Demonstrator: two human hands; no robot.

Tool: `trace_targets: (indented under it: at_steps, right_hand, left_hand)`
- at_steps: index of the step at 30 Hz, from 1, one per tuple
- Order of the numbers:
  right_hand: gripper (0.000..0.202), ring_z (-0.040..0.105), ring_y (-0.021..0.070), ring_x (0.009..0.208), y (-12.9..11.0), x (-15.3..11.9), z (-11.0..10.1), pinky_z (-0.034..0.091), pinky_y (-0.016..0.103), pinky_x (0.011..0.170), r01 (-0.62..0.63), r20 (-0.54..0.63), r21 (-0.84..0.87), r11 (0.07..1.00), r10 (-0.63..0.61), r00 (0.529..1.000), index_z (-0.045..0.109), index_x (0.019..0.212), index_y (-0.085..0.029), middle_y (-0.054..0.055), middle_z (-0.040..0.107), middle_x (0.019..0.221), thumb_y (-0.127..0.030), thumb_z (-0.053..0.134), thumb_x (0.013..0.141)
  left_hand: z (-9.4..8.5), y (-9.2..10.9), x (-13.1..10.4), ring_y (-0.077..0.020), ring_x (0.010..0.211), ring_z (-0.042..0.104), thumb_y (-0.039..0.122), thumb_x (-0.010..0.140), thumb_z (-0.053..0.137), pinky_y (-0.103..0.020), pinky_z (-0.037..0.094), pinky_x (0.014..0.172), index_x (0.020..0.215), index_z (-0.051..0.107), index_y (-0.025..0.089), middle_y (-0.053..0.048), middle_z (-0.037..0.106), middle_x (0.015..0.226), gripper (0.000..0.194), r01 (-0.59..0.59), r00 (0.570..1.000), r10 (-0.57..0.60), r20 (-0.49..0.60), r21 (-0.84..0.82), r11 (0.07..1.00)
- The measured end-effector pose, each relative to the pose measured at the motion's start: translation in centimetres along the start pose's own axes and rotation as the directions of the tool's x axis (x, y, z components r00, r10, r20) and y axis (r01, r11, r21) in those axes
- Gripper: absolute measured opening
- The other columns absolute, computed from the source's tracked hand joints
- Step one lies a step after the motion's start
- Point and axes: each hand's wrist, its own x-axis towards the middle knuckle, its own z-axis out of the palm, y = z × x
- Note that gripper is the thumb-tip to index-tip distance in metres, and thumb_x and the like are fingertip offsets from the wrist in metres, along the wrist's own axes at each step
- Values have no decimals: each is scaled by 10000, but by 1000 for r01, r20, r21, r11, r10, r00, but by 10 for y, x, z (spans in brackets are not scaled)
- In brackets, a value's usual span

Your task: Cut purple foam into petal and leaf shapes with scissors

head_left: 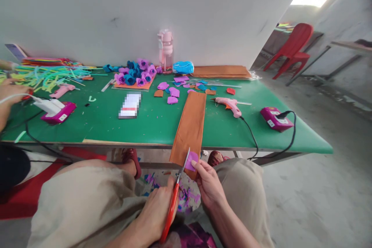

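Red-handled scissors [171,205] are held in my left hand [157,209], its fingers wrapped round the handles and the blades pointing up and forward. The blades lie along the left edge of a small purple piece [191,160]. My right hand [209,181] pinches that piece at its lower right, thumb on top, over the near end of a long brown strip [190,124]. This strip runs from the table and hangs past its front edge. My right fingers also touch the brown strip's end; whether they grip it is partly hidden.
On the green table [151,128] are a phone [130,105], purple and blue flowers [136,73], loose petals, a pink glue gun [231,106], a corded power strip [276,119] and a bottle [166,50]. Another person's hand [10,91] is at the left. Scraps litter the floor.
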Motion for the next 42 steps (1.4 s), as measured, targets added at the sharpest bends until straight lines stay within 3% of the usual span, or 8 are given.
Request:
trace_targets:
  at_steps: [10,17,23,29,37,42]
  right_hand:
    - [234,427,62,459,-1,0,-5,344,188,491,0,0,-30,1000,0,1000,623,609,-164,-44,557,517,-328,788,627]
    - [221,471,77,500,-5,-1,-7,353,194,510,6,10,-44,999,-5,1000,657,642,-153,-24,581,539,-337,780,640]
    - [205,496,86,507,-13,-5,-8,367,200,514,-24,17,-4,1000,24,1000,674,658,-157,-2,630,582,-334,775,642]
    - [196,484,80,489,-15,-14,-12,348,197,500,-26,14,-13,1000,26,1000,672,624,-156,2,645,583,-325,771,641]
    - [203,492,88,498,-13,-21,-18,360,198,524,-8,-23,-46,999,6,1000,679,633,-149,-4,626,557,-326,777,627]
    - [206,464,79,471,-15,-23,-19,332,195,497,-1,-26,-46,999,0,1000,674,611,-148,-7,615,535,-326,774,632]
  left_hand:
    - [-18,-8,-1,-220,758,684,200,891,354,-268,413,595,1010,376,196,-47,687,772,121,-30,998,25,63,80,996]
    - [-62,-18,1,-275,713,667,128,773,452,-317,450,598,1038,370,174,-82,669,761,281,-184,976,124,179,371,910]
    - [-93,-6,4,-309,784,657,93,774,386,-377,480,650,1103,407,134,-122,665,804,333,-270,952,172,253,428,863]
    - [-94,-5,9,-313,799,651,72,772,340,-391,483,653,1116,463,118,-143,656,810,369,-296,949,198,246,468,833]
    - [-93,3,17,-316,814,657,151,731,470,-409,489,717,1143,453,127,-148,670,909,413,-361,913,203,354,471,805]
    - [-94,8,21,-335,824,657,128,706,474,-419,493,695,1125,452,118,-151,672,881,420,-364,920,222,324,491,792]
